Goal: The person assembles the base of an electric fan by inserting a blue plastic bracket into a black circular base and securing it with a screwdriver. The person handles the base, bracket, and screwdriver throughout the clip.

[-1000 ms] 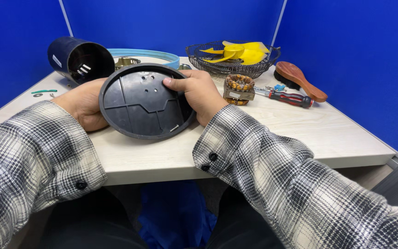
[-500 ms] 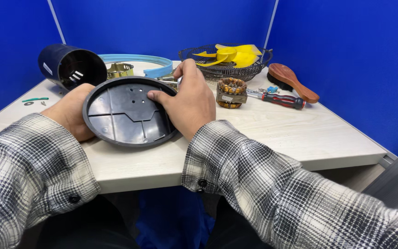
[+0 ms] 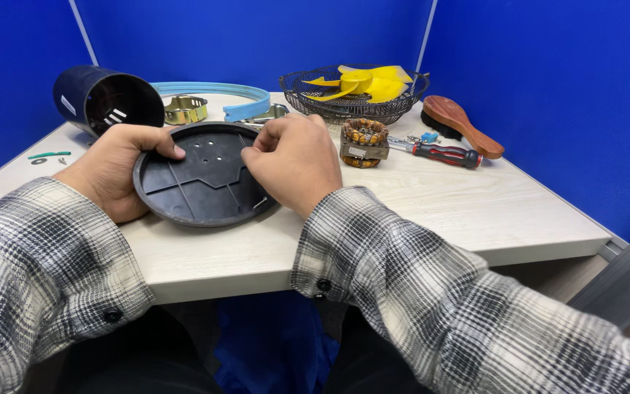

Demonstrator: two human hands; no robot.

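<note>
Since the earlier frame the round black ribbed plastic plate (image 3: 202, 175) has come down from its tilted pose and now lies almost flat on the pale wood-grain table (image 3: 446, 211), ribbed face up, near the front edge. Left hand (image 3: 114, 168) grips the plate's left rim, thumb over the top edge, fingers beneath. Right hand (image 3: 297, 160) rests on the plate's right rim, fingers curled and pinched together at the upper right edge; whether they pinch a small part cannot be told.

Behind the plate: dark blue cylindrical housing (image 3: 103, 98) lying on its side, light blue plastic ring (image 3: 231, 93), brass-coloured metal bracket (image 3: 185, 109). Right of the hands: copper-wound motor stator (image 3: 364, 142), red-and-black-handled screwdriver (image 3: 442, 153), wooden-backed brush (image 3: 461, 124). Black wire basket (image 3: 333, 108) holds a yellow fan blade (image 3: 362, 82).
</note>
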